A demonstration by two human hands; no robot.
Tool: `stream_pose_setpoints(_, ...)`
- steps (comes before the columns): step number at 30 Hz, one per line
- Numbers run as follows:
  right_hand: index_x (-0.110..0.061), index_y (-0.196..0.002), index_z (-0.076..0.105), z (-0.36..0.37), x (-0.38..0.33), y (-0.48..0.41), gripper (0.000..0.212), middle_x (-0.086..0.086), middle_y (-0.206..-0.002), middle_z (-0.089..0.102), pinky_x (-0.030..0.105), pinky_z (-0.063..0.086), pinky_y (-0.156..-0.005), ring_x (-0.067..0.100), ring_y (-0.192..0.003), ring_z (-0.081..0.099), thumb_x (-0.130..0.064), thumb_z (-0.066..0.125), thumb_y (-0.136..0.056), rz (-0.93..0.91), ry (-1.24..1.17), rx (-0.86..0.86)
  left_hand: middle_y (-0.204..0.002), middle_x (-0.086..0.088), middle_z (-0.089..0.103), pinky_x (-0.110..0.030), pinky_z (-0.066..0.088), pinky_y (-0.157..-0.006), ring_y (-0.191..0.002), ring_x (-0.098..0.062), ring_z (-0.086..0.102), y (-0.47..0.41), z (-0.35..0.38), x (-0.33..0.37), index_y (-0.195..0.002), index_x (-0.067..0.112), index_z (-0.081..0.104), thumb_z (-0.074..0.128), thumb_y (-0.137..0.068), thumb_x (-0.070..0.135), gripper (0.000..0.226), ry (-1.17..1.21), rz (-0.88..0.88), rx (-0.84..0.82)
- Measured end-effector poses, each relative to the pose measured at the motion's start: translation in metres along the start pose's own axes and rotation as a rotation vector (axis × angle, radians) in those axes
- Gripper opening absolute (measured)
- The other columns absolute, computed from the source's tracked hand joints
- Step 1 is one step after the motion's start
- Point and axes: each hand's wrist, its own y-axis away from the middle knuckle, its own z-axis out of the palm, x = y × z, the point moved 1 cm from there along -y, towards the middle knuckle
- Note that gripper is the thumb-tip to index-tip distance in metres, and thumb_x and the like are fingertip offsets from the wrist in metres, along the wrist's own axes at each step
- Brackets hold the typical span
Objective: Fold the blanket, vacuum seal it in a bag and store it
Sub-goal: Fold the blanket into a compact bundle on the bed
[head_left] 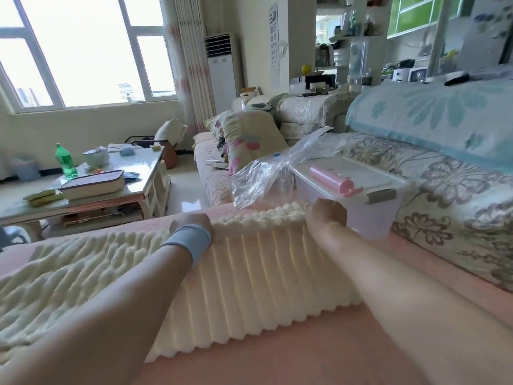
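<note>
Along the far fold of the blanket, pinched it with left grip and right grip, both curled; lay crosswise, loose bulk leftward, nearer the left grip.

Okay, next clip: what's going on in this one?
A person is folding a cream ribbed blanket on a pink-covered seat. The left hand and right hand both grip its far edge. A clear plastic bag lies just beyond, beside a lidded storage box with a pink pump on top. Nothing is bagged yet.
</note>
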Motion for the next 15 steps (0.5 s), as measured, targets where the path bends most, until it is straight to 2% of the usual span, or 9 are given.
stream_pose_setpoints(2, -0.006, -0.131, 0.06, 0.009, -0.008, -0.031, 0.036, 0.014, -0.131, 0.061, 0.04, 0.051, -0.093, 0.033, -0.122, 0.06, -0.001, 0.04, -0.101, 0.069, -0.183, -0.013, -0.126, -0.008, 0.058, -0.037, 0.052, -0.079, -0.113, -0.027, 0.059, -0.042, -0.002, 0.005, -0.132, 0.011, 0.053, 0.054, -0.093, 0.012, 0.039, 0.253, -0.064, -0.029)
stream_pose_setpoints(4, -0.005, -0.125, 0.062, 0.019, -0.017, -0.067, 0.034, 0.017, -0.129, 0.062, 0.045, 0.049, -0.098, 0.036, -0.12, 0.059, -0.006, 0.038, -0.101, 0.106, -0.385, 0.003, -0.125, -0.015, 0.058, -0.039, 0.05, -0.089, -0.115, -0.031, 0.058, -0.082, -0.003, 0.01, -0.126, 0.007, 0.057, 0.054, -0.091, 0.012, 0.036, 0.447, -0.083, 0.034)
stream_pose_setpoints(6, -0.011, -0.129, 0.058, 0.031, -0.025, -0.105, 0.036, 0.015, -0.136, 0.056, 0.046, 0.047, -0.1, 0.037, -0.121, 0.056, -0.014, 0.037, -0.1, 0.085, -0.422, 0.05, -0.124, -0.018, 0.058, -0.038, 0.048, -0.095, -0.116, -0.033, 0.056, -0.116, 0.002, 0.015, -0.122, 0.007, 0.06, 0.054, -0.089, 0.015, 0.034, 0.532, -0.067, 0.145)
stream_pose_setpoints(7, -0.015, -0.137, 0.052, 0.038, -0.029, -0.12, 0.04, 0.013, -0.144, 0.047, 0.047, 0.045, -0.101, 0.038, -0.126, 0.051, -0.017, 0.04, -0.099, 0.051, -0.362, 0.035, -0.131, -0.018, 0.053, -0.038, 0.045, -0.101, -0.122, -0.033, 0.053, -0.129, 0.009, 0.02, -0.128, 0.009, 0.056, 0.054, -0.089, 0.015, 0.039, 0.541, -0.016, 0.163)
stream_pose_setpoints(9, -0.023, -0.153, 0.027, 0.062, -0.034, -0.143, 0.062, 0.008, -0.163, 0.014, 0.05, 0.037, -0.109, 0.039, -0.138, 0.038, -0.026, 0.048, -0.095, -0.043, -0.219, -0.066, -0.156, -0.019, 0.019, -0.041, 0.031, -0.113, -0.139, -0.036, 0.033, -0.146, 0.035, 0.035, -0.15, 0.016, 0.028, 0.062, -0.089, 0.019, 0.07, 0.576, 0.167, 0.108)
stream_pose_setpoints(11, -0.03, -0.159, -0.01, 0.096, -0.037, -0.153, 0.095, 0.005, -0.162, -0.032, 0.049, 0.027, -0.119, 0.039, -0.15, 0.02, -0.028, 0.056, -0.091, -0.115, -0.117, -0.217, -0.156, -0.012, -0.03, -0.051, 0.024, -0.116, -0.145, -0.044, 0.013, -0.153, 0.069, 0.053, -0.153, 0.032, -0.009, 0.073, -0.082, 0.034, 0.108, 0.57, 0.264, -0.001)
stream_pose_setpoints(12, -0.035, -0.155, -0.022, 0.114, -0.039, -0.155, 0.104, 0.005, -0.155, -0.045, 0.048, 0.025, -0.12, 0.04, -0.151, 0.015, -0.029, 0.059, -0.09, -0.157, -0.09, -0.275, -0.149, -0.006, -0.043, -0.055, 0.021, -0.116, -0.146, -0.046, 0.003, -0.154, 0.088, 0.06, -0.15, 0.039, -0.017, 0.071, -0.081, 0.043, 0.112, 0.502, 0.291, -0.041)
stream_pose_setpoints(13, -0.04, -0.152, -0.027, 0.131, -0.039, -0.155, 0.108, 0.004, -0.151, -0.05, 0.049, 0.024, -0.121, 0.041, -0.152, 0.011, -0.034, 0.061, -0.09, -0.204, -0.078, -0.307, -0.147, -0.003, -0.046, -0.056, 0.015, -0.117, -0.146, -0.045, -0.007, -0.154, 0.105, 0.065, -0.149, 0.042, -0.018, 0.064, -0.085, 0.05, 0.105, 0.441, 0.315, -0.087)
stream_pose_setpoints(15, -0.048, -0.149, -0.027, 0.158, -0.041, -0.155, 0.101, 0.001, -0.151, -0.05, 0.053, 0.014, -0.123, 0.043, -0.152, 0.002, -0.048, 0.056, -0.093, -0.279, -0.06, -0.315, -0.152, -0.004, -0.039, -0.051, -0.001, -0.12, -0.145, -0.035, -0.021, -0.154, 0.134, 0.067, -0.15, 0.042, -0.014, 0.04, -0.094, 0.058, 0.08, 0.376, 0.325, -0.217)
